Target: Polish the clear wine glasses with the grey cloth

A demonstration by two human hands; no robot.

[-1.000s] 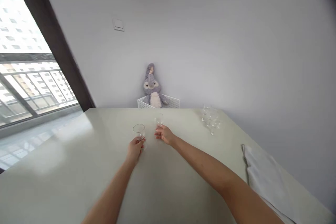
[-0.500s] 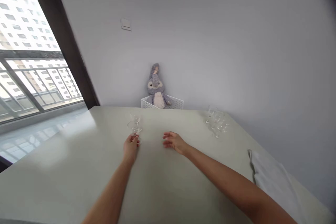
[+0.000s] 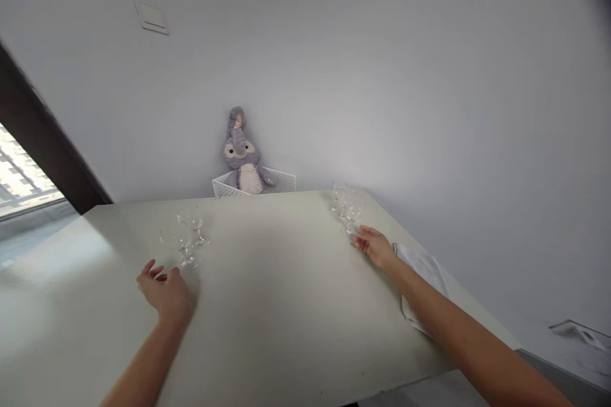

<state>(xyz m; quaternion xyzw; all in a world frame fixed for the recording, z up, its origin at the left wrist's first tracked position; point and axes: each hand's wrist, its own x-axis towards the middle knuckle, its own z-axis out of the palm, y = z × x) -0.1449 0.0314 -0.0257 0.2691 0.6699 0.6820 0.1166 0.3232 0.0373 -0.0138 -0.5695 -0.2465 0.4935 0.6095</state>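
On the left of the pale table stand clear stemmed glasses (image 3: pixel 186 243), see-through and hard to tell apart. My left hand (image 3: pixel 165 292) is just in front of them, fingers loosely curled and apart, with nothing in it. Across the table, several more stemmed glasses (image 3: pixel 344 200) are grouped near the far right. My right hand (image 3: pixel 375 247) reaches to the nearest one (image 3: pixel 351 219), its fingers beside the foot and stem. Those fingers look parted; whether they touch the glass I cannot tell.
A folded white cloth (image 3: pixel 424 273) lies under my right forearm near the table's right edge. Beyond the far edge, a grey plush toy (image 3: pixel 243 156) sits in a white perforated basket (image 3: pixel 285 182) against the wall. A dark window frame (image 3: pixel 42 133) is at left.
My left hand has let go of a glass and drawn back from it. My right hand has moved right to the other group of glasses. The view has turned right.
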